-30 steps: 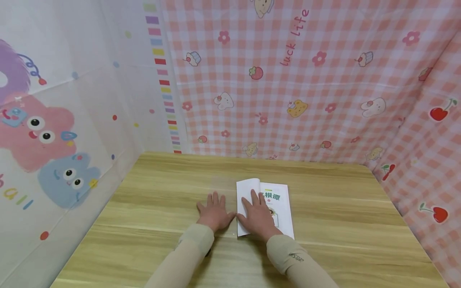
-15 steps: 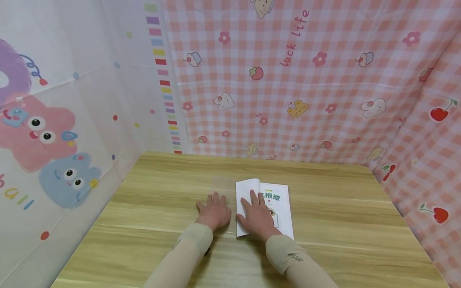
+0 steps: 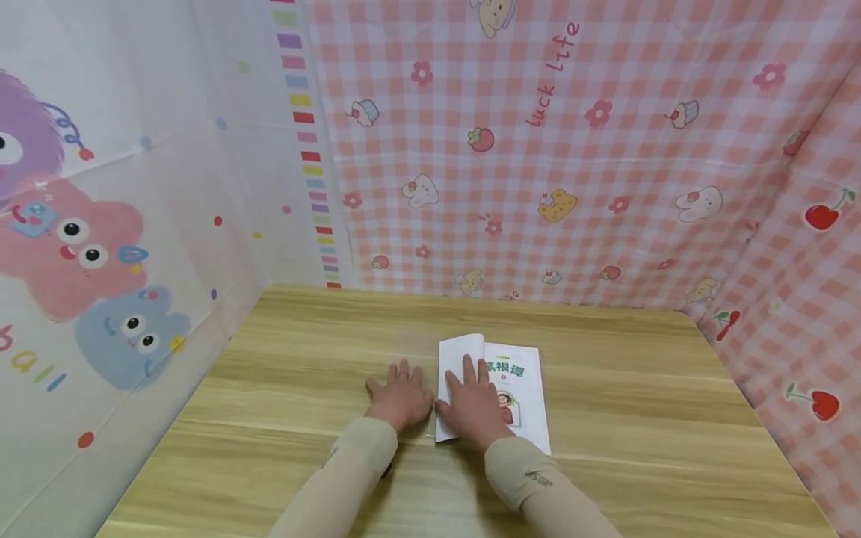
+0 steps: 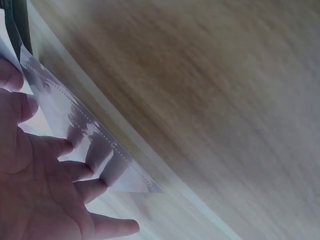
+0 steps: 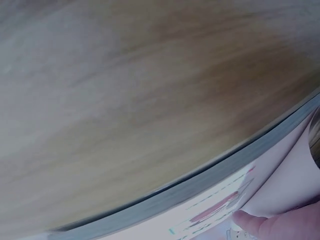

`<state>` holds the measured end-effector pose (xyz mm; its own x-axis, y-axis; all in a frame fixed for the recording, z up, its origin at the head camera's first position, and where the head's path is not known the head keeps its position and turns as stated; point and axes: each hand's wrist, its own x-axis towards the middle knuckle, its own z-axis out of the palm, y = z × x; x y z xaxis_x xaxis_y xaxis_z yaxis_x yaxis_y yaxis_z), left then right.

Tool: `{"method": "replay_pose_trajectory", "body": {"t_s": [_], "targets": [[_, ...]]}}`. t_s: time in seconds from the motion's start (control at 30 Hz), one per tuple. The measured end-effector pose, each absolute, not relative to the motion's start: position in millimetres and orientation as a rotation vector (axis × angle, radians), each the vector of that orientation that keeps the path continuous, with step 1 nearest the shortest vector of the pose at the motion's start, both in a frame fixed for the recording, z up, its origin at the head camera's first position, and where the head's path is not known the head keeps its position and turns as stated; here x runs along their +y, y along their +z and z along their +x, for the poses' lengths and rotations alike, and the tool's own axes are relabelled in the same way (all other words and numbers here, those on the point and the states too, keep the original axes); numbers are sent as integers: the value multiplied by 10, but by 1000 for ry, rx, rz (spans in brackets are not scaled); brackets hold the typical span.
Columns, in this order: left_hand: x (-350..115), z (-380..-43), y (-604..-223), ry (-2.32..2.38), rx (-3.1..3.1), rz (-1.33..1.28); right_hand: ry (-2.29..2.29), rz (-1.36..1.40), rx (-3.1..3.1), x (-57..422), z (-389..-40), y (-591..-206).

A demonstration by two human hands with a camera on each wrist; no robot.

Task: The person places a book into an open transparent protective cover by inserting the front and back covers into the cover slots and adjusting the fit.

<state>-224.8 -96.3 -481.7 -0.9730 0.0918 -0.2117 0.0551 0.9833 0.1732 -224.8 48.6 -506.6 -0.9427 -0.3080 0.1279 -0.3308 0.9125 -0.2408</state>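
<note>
A book (image 3: pixel 528 373) with a white title page, green lettering and a small cartoon figure lies on the wooden table. One white leaf (image 3: pixel 460 347) is folded over toward its left side. My right hand (image 3: pixel 474 403) rests on that leaf with fingers spread, its thumb at the left edge. In the right wrist view, a thumb (image 5: pixel 280 225) shows by the curved white page. A clear plastic sheet (image 4: pixel 85 125) with a dotted seam sticks out at the book's left. My left hand (image 3: pixel 401 397) lies on it, fingers spread and straight, beside the book.
The wood-grain table (image 3: pixel 639 403) extends around the book on all sides. A pink checked cloth (image 3: pixel 511 164) hangs behind its back edge. Cartoon-printed white cloth (image 3: pixel 202 299) hangs on the left, and a cherry-printed one (image 3: pixel 807 299) on the right.
The left thumb has drawn in from the book's edge. My right hand has slid slightly left, the leaf's edge shifting left with it and more of the cartoon figure showing.
</note>
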Motion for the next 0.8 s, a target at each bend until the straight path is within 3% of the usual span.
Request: {"method": "replay_pose_trajectory", "body": {"t_s": [0.8], "targets": [[-973, -2255, -4850, 227, 2918, 117, 321, 517, -2932, 339, -2219, -5000]]}}
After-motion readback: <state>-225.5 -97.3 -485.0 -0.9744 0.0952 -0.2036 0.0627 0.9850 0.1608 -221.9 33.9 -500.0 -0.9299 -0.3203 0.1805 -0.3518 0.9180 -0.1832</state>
